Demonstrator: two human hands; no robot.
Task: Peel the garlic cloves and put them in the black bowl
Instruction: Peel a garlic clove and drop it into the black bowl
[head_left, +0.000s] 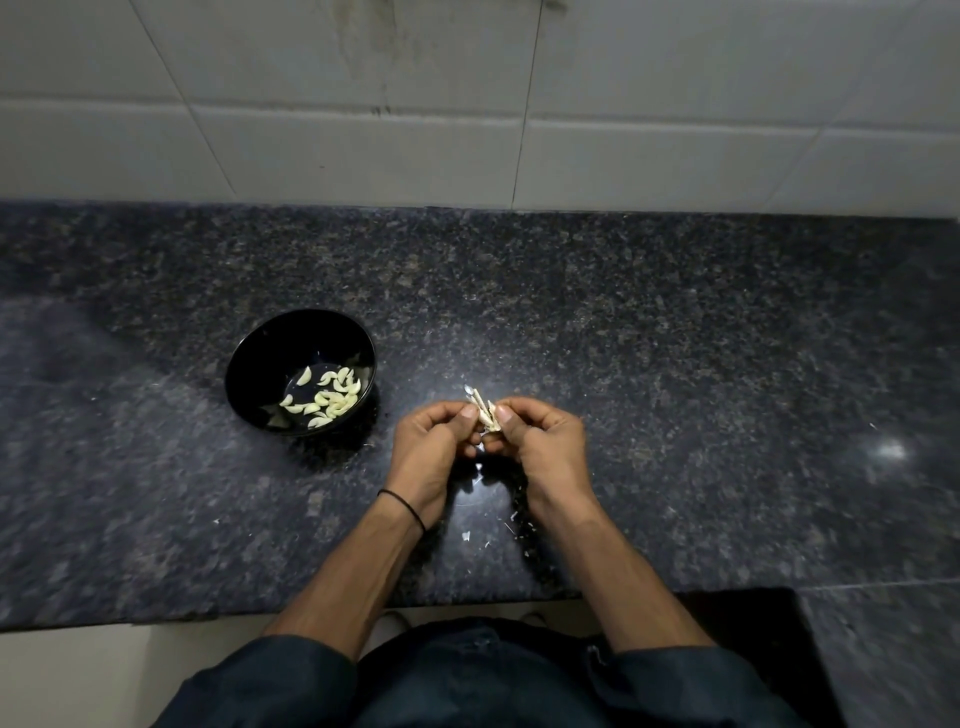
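A black bowl (244, 364) stands on the dark granite counter, left of my hands, with several peeled pale garlic cloves (332, 400) in its bottom. My left hand (431, 441) and my right hand (545, 441) meet above the counter, fingers curled. Between their thumbs and fingertips they pinch a small garlic piece (483, 413) with dry papery skin sticking up. How much of it is peeled is hidden by my fingers.
Small white flecks of garlic skin (514, 519) lie scattered on the granite counter (701, 364) beneath and behind my wrists. A white tiled wall (467, 104) closes the back. The counter's front edge runs just before my body.
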